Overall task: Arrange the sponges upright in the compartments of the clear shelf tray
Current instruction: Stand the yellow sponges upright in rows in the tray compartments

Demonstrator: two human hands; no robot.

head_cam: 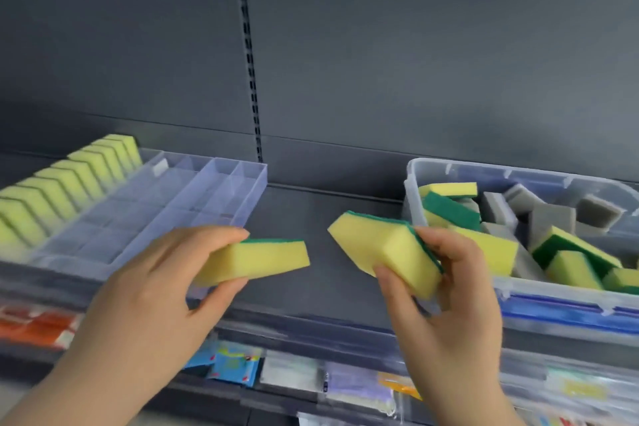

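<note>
Two sponges were held up in the head view, one in each hand. The left hand [148, 287] pinched the left sponge [256, 261] between thumb and fingers, low in the middle of the frame. It lay almost flat with its green side up. The right hand [446, 304] gripped the right sponge [383, 249] by one end, tilted, just beside the bin [518, 290] at the right.

Neither sponge was in the clear shelf tray [193, 190] at the left of the frame. I saw a row of sponges [62, 190] standing up along its far left side. The boxes next to that row looked bare.

I think this was the carrying step, from bin to tray. Next, I would turn the left sponge onto its thin edge and slide it down into a bare box by the row. The walls look thin, so it must go in straight.

Each sponge was a soft yellow block with a thin, rough green top. The tray was see-through plastic with many small square boxes. The bin was cloudy plastic with round corners, and held a jumble of yellow ones and grey sponges [539, 214]. The shelf [311, 218] was dark, flat metal. Bright packets [235, 367] sat blurry at the bottom.
</note>
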